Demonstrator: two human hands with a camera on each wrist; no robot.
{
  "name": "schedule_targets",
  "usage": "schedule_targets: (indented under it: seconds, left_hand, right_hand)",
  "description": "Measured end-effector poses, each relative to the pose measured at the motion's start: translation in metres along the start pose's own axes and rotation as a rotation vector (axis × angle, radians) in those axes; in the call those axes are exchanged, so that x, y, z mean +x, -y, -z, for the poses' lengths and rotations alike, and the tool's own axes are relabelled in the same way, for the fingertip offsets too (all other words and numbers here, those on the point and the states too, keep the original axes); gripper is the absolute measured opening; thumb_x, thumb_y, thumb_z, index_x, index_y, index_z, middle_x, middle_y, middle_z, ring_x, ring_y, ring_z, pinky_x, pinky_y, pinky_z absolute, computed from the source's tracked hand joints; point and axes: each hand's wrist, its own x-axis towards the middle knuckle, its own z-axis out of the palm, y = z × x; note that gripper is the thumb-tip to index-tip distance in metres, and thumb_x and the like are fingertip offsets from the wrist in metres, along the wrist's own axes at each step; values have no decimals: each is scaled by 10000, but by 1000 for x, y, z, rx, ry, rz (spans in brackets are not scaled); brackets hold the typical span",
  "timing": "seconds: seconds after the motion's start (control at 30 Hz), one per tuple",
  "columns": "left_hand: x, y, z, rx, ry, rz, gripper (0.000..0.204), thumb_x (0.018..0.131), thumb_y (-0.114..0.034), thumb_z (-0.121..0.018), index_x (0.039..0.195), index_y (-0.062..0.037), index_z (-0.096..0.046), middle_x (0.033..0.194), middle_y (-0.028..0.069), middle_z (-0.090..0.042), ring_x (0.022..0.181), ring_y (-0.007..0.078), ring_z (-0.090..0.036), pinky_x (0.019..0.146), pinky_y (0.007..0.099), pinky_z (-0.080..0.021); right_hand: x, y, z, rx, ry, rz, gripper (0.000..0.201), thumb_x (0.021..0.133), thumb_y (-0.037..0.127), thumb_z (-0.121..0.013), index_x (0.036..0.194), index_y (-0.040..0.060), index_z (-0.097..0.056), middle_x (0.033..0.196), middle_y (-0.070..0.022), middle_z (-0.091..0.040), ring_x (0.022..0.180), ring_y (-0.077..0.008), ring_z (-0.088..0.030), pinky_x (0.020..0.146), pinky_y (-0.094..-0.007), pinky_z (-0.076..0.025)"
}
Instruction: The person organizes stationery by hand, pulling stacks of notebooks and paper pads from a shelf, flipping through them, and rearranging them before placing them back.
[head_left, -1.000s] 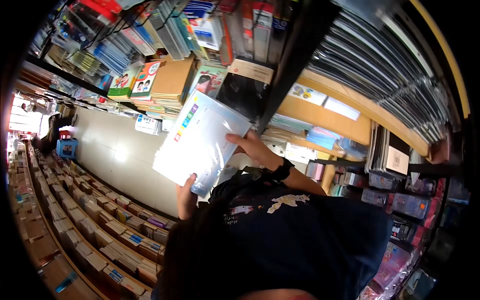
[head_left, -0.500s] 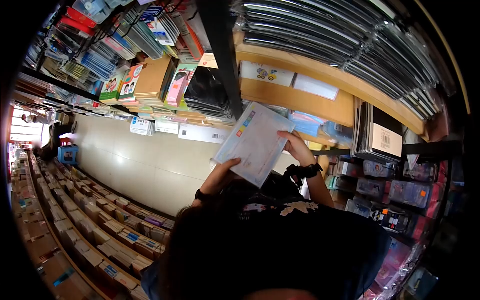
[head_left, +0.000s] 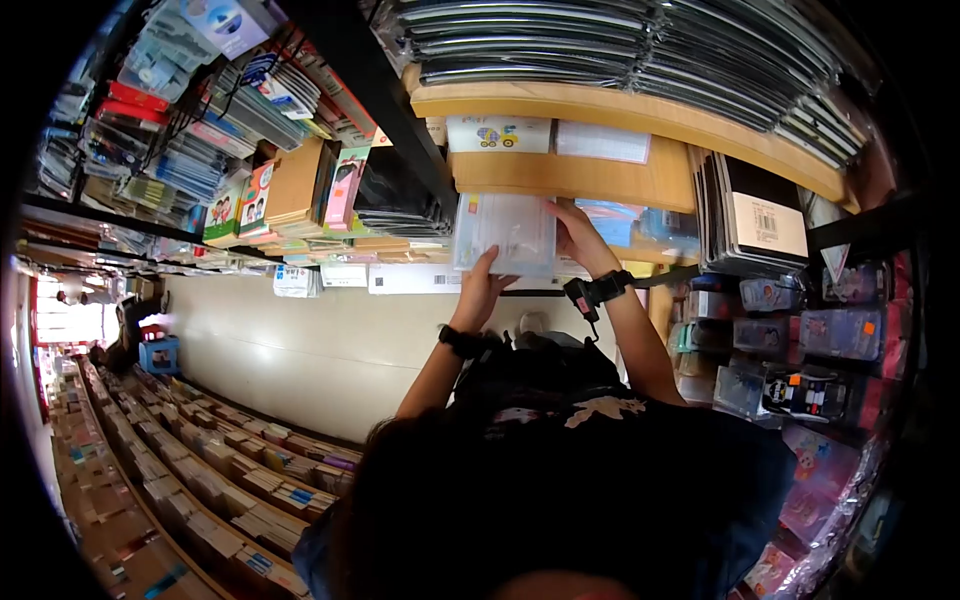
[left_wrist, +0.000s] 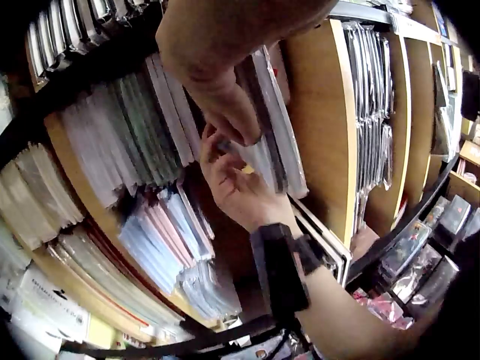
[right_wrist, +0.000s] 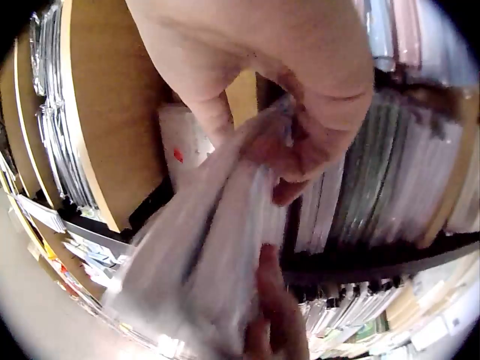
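Observation:
At the shelf's edge, both hands hold a white pack [head_left: 520, 222] in clear plastic, with a small coloured label strip near one corner. My left hand [head_left: 480, 293] grips its near lower edge, thumb on the face. The far right edge is pinched by my right hand [head_left: 584, 244]. In the right wrist view the pack [right_wrist: 169, 262] hangs below the right hand [right_wrist: 307, 82], and fingers of the left hand [right_wrist: 281, 311] press its side. The left wrist view has the left hand [left_wrist: 221, 64] close over the right hand [left_wrist: 244, 196], hiding part of the pack.
Wooden shelves carry stacked black folders [head_left: 530, 50] above the hands. Black-covered books [head_left: 752, 215] stand to the right, beside plastic-boxed goods [head_left: 840, 330]. Notebooks [head_left: 297, 190] line the left shelf. Rows of books [head_left: 215, 455] run along the lower left, past a tiled floor [head_left: 300, 335].
The pack has moved from in front of the body rightward and forward to the shelf, both hands staying on it. The head view has turned right, and the pack's face now looks foreshortened.

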Motion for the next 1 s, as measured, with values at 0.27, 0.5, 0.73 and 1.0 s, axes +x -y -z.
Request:
schedule_targets:
  seconds: [0.27, 0.5, 0.73, 1.0]
  left_hand:
    - [53, -13, -11, -79, 206, 44, 367, 797, -232, -448, 1031, 45, -389, 1032, 137, -465, 910, 225, -498, 780, 374, -424]
    - [72, -19, 12, 183, 190, 114, 280, 842, -192, -363, 976, 43, -434, 911, 153, -535, 793, 226, -550, 727, 343, -464]
    - [96, -5, 6, 43, 30, 131, 355, 862, -217, -327, 960, 108, -430, 949, 180, -520, 849, 242, -524, 795, 330, -419]
    - [122, -12, 40, 60, 291, 129, 371, 852, -262, -360, 960, 86, -427, 924, 144, -522, 828, 196, -521, 776, 292, -430]
  right_hand:
    - [-28, -6, 9, -287, -1, 5, 192, 767, 206, -532, 824, 40, -454, 651, -32, -504, 537, -97, -506, 449, -201, -397]
    - [-2, -19, 0, 22, -143, 160, 210, 781, 121, -501, 953, 42, -410, 831, -83, -530, 701, -164, -564, 617, -267, -485]
    - [-22, -9, 1, 55, -224, 102, 321, 775, 146, -507, 1026, 23, -351, 971, -111, -507, 832, -206, -543, 738, -309, -452]
    - [-24, -18, 109, 166, -639, 250, 165, 789, 146, -453, 918, 56, -500, 827, -48, -540, 721, -142, -551, 574, -273, -489]
